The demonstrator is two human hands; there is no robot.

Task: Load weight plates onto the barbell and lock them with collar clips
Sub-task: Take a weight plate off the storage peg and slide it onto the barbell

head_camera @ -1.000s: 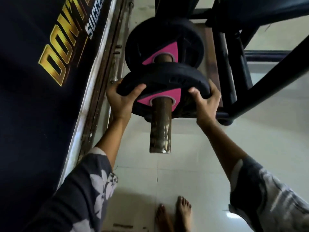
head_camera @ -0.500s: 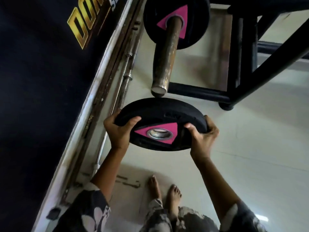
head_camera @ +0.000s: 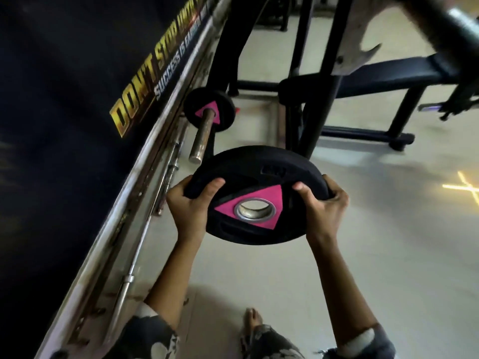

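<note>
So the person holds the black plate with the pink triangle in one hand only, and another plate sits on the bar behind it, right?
Not quite. Both hands grip the plate: the left hand on one edge, the right hand on the other, as the head view shows. A second plate does sit on the bar behind it.

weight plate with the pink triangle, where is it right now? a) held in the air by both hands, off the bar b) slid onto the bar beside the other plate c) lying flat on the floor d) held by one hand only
a: the left hand and right hand grip opposite edges of the weight plate, its centre hole is empty, and the bar ends beyond it.
</note>
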